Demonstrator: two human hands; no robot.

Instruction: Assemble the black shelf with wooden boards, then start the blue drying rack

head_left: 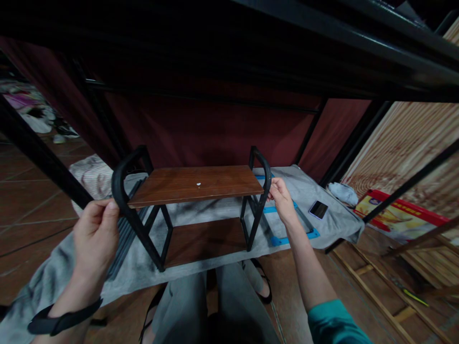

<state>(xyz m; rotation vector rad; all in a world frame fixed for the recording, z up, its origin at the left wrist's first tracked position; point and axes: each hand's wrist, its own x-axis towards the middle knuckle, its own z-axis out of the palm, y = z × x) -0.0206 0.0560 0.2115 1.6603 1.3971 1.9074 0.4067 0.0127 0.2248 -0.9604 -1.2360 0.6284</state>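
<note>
The person's left hand [95, 234] is closed around the curved black metal end frame [122, 191] on the left side of a small two-tier shelf [197, 184], with the fingers wrapped over the tube and the thumb towards the camera. The right hand [281, 198] pinches the matching end frame [263, 172] on the right side, fingers curled against the tube near its upper bend. The shelf stands upright on a grey cloth [322, 191] spread over the tiled floor, just in front of the person's knees. It has a dark brown top board and a second board low down between the legs. A small white speck [198, 184] lies near the middle of the top board.

A black band [60, 322] circles the left wrist, and a teal sleeve [333, 325] covers the right forearm. On the cloth to the right lie a blue-edged frame [287, 239] and a dark phone [318, 209], face up. Further right, a red and yellow printed sheet [394, 215] leans by the wooden wall, its lettering too small to read. No brand or label shows on the shelf itself.
</note>
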